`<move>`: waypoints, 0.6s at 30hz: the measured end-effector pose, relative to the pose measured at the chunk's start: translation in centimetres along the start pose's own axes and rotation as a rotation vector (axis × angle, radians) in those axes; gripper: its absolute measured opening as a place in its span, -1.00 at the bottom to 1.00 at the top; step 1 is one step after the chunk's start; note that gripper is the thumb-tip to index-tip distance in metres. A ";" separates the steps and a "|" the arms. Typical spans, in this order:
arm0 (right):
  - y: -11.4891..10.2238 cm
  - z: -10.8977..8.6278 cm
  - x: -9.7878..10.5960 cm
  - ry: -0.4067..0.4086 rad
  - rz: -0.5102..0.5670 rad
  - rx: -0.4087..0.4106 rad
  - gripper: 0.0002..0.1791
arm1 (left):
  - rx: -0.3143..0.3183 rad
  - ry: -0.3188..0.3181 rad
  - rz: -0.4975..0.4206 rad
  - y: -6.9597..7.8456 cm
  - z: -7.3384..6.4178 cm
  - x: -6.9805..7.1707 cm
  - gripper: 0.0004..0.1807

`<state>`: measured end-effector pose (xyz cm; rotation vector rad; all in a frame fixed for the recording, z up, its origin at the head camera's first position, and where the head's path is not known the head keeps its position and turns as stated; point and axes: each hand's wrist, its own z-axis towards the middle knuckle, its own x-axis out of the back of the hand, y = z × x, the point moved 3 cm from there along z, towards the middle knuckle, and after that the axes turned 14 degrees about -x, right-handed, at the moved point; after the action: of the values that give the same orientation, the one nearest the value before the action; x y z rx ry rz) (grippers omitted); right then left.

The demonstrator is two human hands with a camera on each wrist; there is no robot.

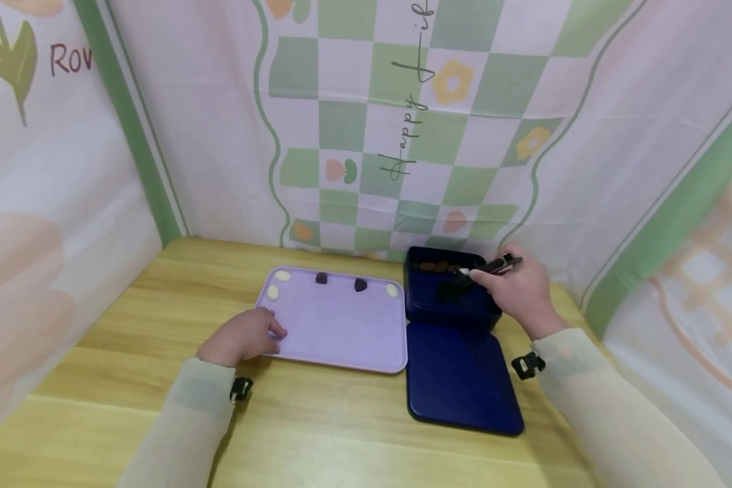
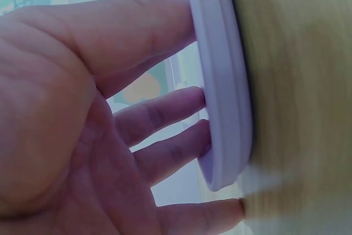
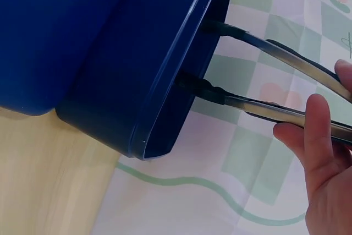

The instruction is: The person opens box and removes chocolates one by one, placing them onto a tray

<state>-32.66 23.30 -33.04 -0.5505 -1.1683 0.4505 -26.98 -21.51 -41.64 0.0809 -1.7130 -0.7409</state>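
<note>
My left hand (image 1: 244, 335) rests at the left edge of a lilac tray (image 1: 341, 332); in the left wrist view its thumb and fingertips touch the tray's rim (image 2: 225, 92). Pale oval pieces (image 1: 283, 276) and two dark brown chunks (image 1: 360, 285) lie along the tray's far side. My right hand (image 1: 521, 288) holds black-tipped metal tongs (image 3: 275, 115) over a navy box (image 1: 451, 317). The tong tips reach down inside the box, where its wall hides them in the right wrist view. Brown pieces (image 1: 436, 267) lie near the box's back wall.
A flat navy lid (image 1: 463, 383) lies in front of the box, right of the tray. All stand on a wooden table (image 1: 317, 427). A printed cloth (image 1: 341, 122) hangs close behind the box, with more cloth on both sides.
</note>
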 end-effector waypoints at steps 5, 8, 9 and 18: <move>0.5 0.4 -0.1 -0.017 0.086 -0.046 -0.50 | 0.002 -0.003 0.003 0.1 -0.1 0.0 -0.77; 1.7 1.1 0.0 -0.008 0.274 -0.189 -0.43 | 0.008 -0.006 0.002 0.1 0.0 0.1 -0.77; 2.2 1.4 0.1 0.006 0.357 -0.249 -0.42 | 0.010 -0.007 0.001 0.1 0.0 0.1 -0.77; 5.5 2.9 0.9 0.065 0.785 -0.608 -0.39 | 0.018 -0.009 0.002 0.0 0.2 0.0 -0.77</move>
<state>-35.33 28.69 -34.95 -1.5633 -0.9841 0.7343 -27.13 -21.46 -41.63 0.0889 -1.7287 -0.7256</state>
